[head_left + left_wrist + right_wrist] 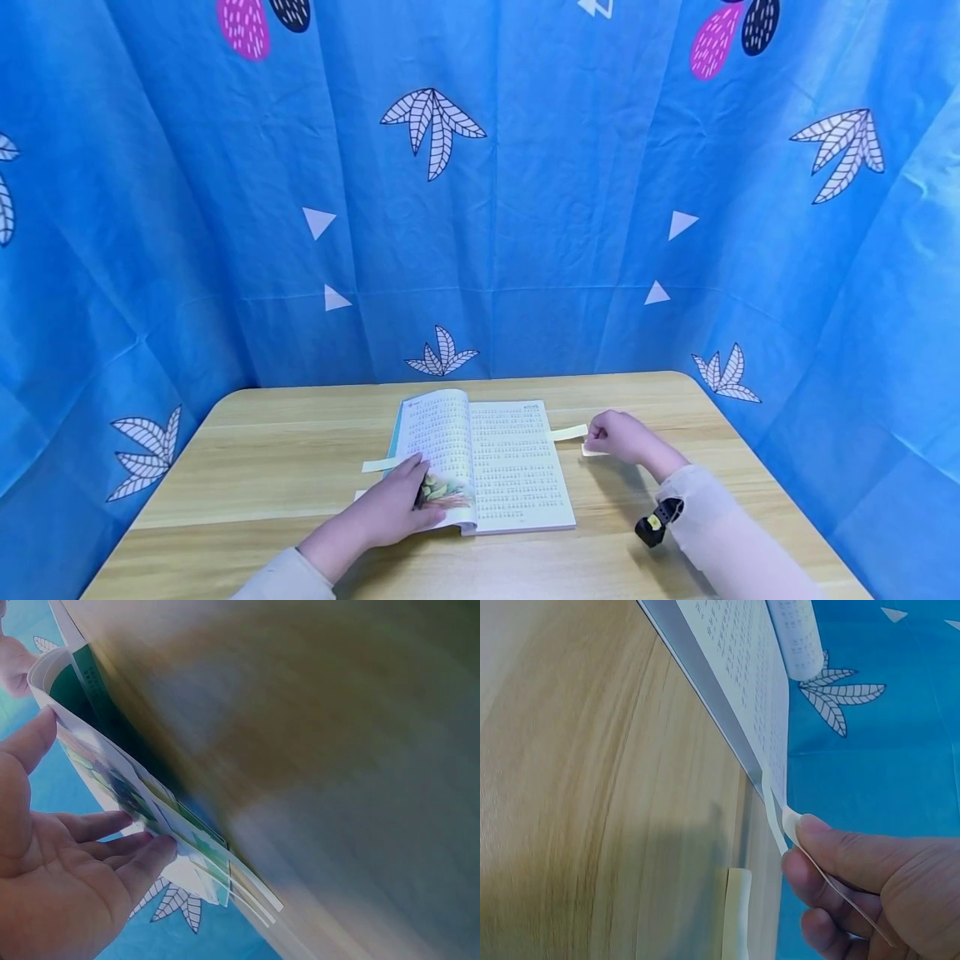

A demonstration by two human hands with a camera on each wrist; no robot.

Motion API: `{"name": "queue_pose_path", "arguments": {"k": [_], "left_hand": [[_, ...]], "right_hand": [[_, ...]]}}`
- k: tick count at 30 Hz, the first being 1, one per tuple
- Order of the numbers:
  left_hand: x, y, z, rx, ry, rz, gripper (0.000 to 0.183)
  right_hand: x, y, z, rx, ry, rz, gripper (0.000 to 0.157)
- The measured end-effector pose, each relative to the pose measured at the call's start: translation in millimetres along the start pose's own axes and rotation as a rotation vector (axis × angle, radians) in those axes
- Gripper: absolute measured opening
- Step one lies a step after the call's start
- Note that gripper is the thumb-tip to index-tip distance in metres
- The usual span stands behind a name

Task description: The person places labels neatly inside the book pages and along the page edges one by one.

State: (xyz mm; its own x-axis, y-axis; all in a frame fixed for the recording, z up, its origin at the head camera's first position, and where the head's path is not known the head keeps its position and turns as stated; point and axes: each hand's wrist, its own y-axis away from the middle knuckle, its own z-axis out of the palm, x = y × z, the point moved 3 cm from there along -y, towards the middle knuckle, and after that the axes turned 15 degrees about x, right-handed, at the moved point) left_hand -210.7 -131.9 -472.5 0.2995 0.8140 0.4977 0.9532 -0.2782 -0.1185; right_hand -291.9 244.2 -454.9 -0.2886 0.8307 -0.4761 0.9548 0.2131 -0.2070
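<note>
An open book [513, 467] with printed pages lies on the table, its left pages bowed up at the spine. Spread fingers of my left hand [393, 504] rest on the left page, beside a coloured picture; the left wrist view shows the fingertips against this page [97, 761]. Thumb and forefinger of my right hand [862, 877] pinch a thin pale paper strip [791, 825] near the book's right edge. Another paper strip [771, 814] sticks out from between the right pages. One more pale strip [737, 915] lies on the wood near the right hand.
A pale strip [381, 465] also juts out past the book's left edge. The wooden table [285, 442] runs up to a blue patterned curtain [495, 208] at the back and sides. A black strap device [658, 522] is on the right wrist.
</note>
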Motion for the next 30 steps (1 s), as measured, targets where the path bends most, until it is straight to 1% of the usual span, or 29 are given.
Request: {"name": "queue_pose_path", "arguments": {"k": [7,16,21,30], "left_hand": [[0.2,-0.1,-0.8,-0.001,0.002,0.003,0.089],[0.0,-0.7,-1.5,0.001,-0.007,-0.004,0.089],[0.0,0.7,-1.3,-0.007,0.003,-0.006,0.089],[0.6,-0.1,-0.9,-0.007,0.002,0.009,0.088]], "right_hand": [[-6,0,2.2,-0.001,0.000,-0.026,0.016],[-14,-1,9.8,-0.013,-0.007,-0.003,0.016],[-18,-2,12.9,-0.006,-0.008,-0.013,0.016],[-21,-5,17.1,0.005,-0.002,-0.048,0.017]]}}
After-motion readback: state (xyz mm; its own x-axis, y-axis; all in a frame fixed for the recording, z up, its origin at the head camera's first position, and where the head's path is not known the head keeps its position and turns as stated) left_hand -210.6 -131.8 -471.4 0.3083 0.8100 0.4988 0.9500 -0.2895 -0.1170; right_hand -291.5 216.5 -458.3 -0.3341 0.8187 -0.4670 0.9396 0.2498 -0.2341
